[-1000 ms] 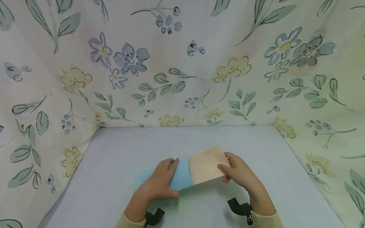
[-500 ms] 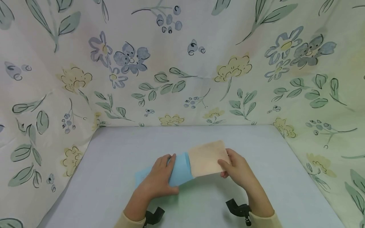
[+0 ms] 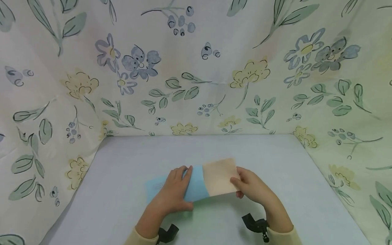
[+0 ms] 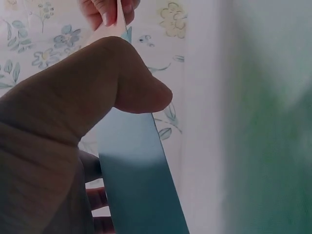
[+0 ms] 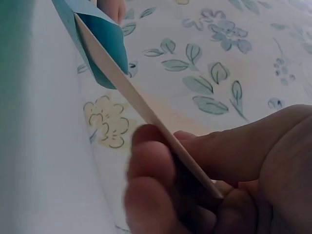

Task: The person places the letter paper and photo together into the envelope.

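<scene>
A pale blue paper envelope point(image 3: 196, 183) slants across the middle of the head view, with a beige card point(image 3: 219, 177) partly inside its right-hand mouth. My left hand point(image 3: 171, 190) grips the envelope across its middle, thumb on the near side and fingers at the far edge. In the left wrist view, the envelope point(image 4: 136, 170) runs between thumb and fingers. My right hand point(image 3: 252, 185) pinches the card's right end, thumb on top. The right wrist view shows the card point(image 5: 122, 87) edge-on, entering the gaping blue mouth. The card's inner end is hidden.
A white table point(image 3: 128, 156) lies beneath both hands. Floral cloth point(image 3: 196, 68) hangs behind it and along both sides. Black wrist mounts point(image 3: 257, 225) sit at the cuffs of pale yellow sleeves point(image 3: 283, 236).
The card and envelope mouth tipped up, then came back down. My right hand has shifted left, and less of the beige card shows outside the envelope. My left hand has barely moved.
</scene>
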`<state>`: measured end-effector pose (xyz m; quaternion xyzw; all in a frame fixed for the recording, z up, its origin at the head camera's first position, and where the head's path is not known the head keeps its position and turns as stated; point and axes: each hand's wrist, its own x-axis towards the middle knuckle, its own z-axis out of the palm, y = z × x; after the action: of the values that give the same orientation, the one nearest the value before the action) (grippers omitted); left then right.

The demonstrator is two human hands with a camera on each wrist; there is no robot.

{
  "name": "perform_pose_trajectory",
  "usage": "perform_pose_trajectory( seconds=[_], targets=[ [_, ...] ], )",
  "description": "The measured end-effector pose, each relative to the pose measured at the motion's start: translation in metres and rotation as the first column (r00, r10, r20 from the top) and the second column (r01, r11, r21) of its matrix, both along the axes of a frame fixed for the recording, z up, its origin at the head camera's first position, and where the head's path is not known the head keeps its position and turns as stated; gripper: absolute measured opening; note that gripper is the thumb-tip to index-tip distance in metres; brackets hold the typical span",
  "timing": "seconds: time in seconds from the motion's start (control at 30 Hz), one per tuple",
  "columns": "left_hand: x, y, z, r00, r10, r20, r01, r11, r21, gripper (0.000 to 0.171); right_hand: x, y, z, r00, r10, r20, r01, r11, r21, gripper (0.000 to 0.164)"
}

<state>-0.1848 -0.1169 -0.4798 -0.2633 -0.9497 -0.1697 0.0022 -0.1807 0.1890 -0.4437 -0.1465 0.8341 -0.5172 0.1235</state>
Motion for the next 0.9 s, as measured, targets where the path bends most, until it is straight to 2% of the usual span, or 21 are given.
perform_pose_trajectory(
  seconds=[0.1, 0.2, 0.37, 0.47, 0.6, 0.9],
  targets=[
    [0.001, 0.002, 0.001, 1.000, -0.004, 0.006, 0.004, 1.000, -0.011, 0.117, -0.001, 0.001, -0.001, 0.999, 0.033, 0.027, -0.032, 0.999, -0.010, 0.034],
    [0.002, 0.002, 0.001, 1.000, -0.005, 0.003, 0.005, 1.000, -0.025, 0.116, -0.001, 0.002, -0.002, 0.999, 0.019, 0.042, -0.020, 1.000, 0.005, 0.033],
    [0.004, 0.003, 0.003, 1.000, -0.020, 0.010, 0.020, 1.000, -0.021, 0.115, -0.003, 0.004, -0.002, 0.988, -0.147, 0.056, 0.143, 0.988, 0.063, 0.031],
    [0.005, 0.004, 0.004, 0.999, -0.023, 0.023, 0.023, 1.000, -0.019, 0.114, -0.005, 0.007, -0.005, 0.972, -0.205, 0.114, 0.205, 0.979, 0.013, 0.028],
    [0.005, 0.005, 0.006, 0.999, -0.018, 0.043, 0.019, 1.000, -0.024, 0.115, -0.010, 0.012, -0.009, 0.968, -0.164, 0.192, 0.182, 0.980, -0.083, 0.028],
    [0.005, 0.003, 0.006, 0.999, -0.013, 0.032, 0.014, 1.000, -0.028, 0.116, -0.010, 0.014, -0.009, 0.973, -0.089, 0.215, 0.126, 0.978, -0.165, 0.030]
  ],
)
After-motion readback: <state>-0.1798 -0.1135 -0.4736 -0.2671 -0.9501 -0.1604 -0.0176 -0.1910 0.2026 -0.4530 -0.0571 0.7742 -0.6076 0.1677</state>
